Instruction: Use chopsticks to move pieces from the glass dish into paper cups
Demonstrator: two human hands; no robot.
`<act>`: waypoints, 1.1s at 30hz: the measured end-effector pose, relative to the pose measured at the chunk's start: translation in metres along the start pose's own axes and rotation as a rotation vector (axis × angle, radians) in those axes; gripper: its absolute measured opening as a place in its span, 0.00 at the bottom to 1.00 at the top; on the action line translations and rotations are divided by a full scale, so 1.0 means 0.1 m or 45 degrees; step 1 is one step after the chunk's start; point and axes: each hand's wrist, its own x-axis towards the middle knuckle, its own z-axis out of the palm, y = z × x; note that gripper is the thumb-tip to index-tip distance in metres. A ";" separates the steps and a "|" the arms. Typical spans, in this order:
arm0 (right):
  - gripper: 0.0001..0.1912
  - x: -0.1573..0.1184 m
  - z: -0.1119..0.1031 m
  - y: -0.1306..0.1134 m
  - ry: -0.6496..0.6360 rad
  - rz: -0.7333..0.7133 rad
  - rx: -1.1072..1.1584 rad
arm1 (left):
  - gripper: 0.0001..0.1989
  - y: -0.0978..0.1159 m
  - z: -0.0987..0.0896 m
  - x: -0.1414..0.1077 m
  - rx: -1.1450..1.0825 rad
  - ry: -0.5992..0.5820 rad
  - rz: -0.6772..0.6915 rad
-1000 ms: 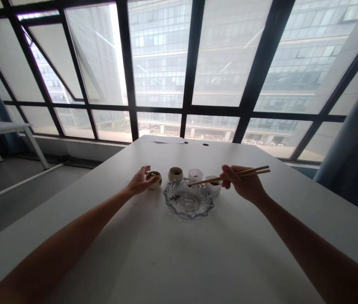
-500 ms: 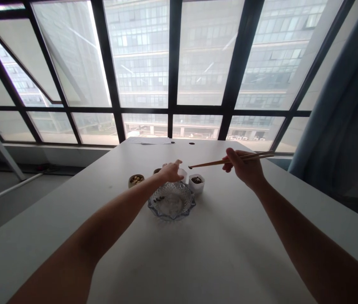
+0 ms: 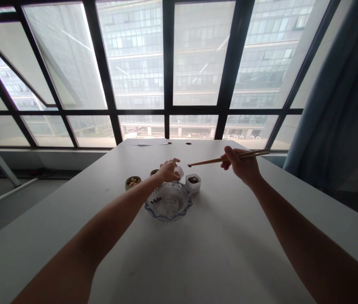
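My right hand grips a pair of wooden chopsticks. A small dark piece, perhaps a seed, is at their tips, above the white cup of dark pieces. My left hand reaches past the clear glass bowl, its fingers and thumb around a second white cup that looks tilted. That cup's contents are hidden. Inside the glass bowl, a few dark pieces lie toward the left.
Left of the glass bowl is a small round container of pale nut-like pieces. Another small container is partly hidden behind my left hand. Paper sheets lie at the far edge of the white table. A blue curtain hangs at right.
My left hand has closed around the second white cup, which now looks tilted. The chopsticks stay nearly where they were over the table. The whole view has shifted slightly.
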 end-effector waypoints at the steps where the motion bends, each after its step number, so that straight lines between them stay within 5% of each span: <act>1: 0.31 0.00 -0.01 0.01 0.005 -0.001 0.001 | 0.40 0.01 0.00 0.00 0.003 -0.001 0.012; 6: 0.31 0.03 -0.06 0.03 0.007 -0.014 -0.020 | 0.42 0.08 0.00 0.03 0.021 -0.134 -0.093; 13: 0.30 0.08 -0.17 0.06 0.033 -0.002 -0.074 | 0.44 0.37 0.13 0.06 -0.005 -0.323 0.199; 21: 0.32 0.07 -0.23 0.05 -0.097 0.008 -0.174 | 0.47 0.62 0.27 -0.03 -0.027 -0.100 0.204; 28: 0.34 0.03 -0.13 0.07 -0.223 -0.003 -0.198 | 0.50 0.53 0.24 -0.05 -0.028 -0.108 0.172; 33: 0.34 0.03 -0.10 0.05 -0.113 -0.014 -0.145 | 0.47 0.48 0.22 -0.01 -0.051 -0.206 0.151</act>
